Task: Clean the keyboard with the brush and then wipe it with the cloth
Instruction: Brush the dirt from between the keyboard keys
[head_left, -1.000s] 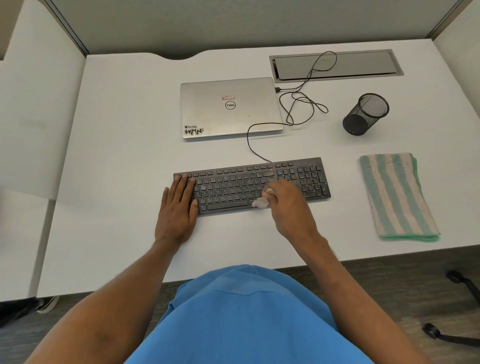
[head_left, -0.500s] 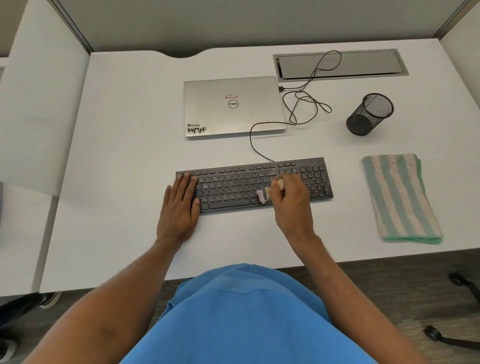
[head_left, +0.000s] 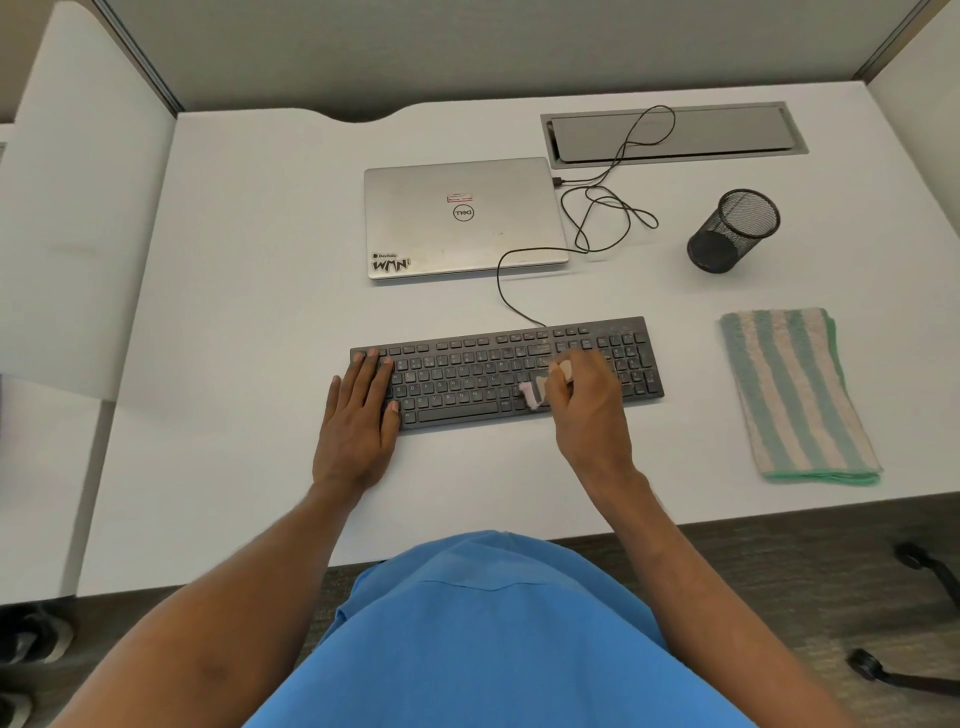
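Left hand (head_left: 358, 421): flat, fingers straight and close together, fingertips on the left end of the black keyboard (head_left: 467, 374), palm on the table (head_left: 249, 312); judged to be pinning the keyboard so it does not slide under the strokes.

Right hand (head_left: 592, 410): fingers curled, pinching a small brush (head_left: 531, 395); pale pink bristles point down and left and touch the keys right of centre, in the lower rows; the short grip near the bristles is judged to give control between the keys.

Striped green-and-beige cloth (head_left: 795, 395): folded, lying on the table well to the right of the keyboard, untouched; placed on the brushing hand's side, likely for an easy reach; brushing step in hand, wiping not yet begun.

Keyboard cable (head_left: 501, 280) runs up to the right side of a closed silver laptop (head_left: 462, 218), slack looped beside it; black mesh pen cup (head_left: 732, 231) stands apart, beyond the cloth.

Writing: "DELL" logo on the lid, upside down from here; sticker at the lid's near-left corner reads "WMN", with a smaller line above it not surely legible; red-and-white label above the logo too small to read; key legends likewise.
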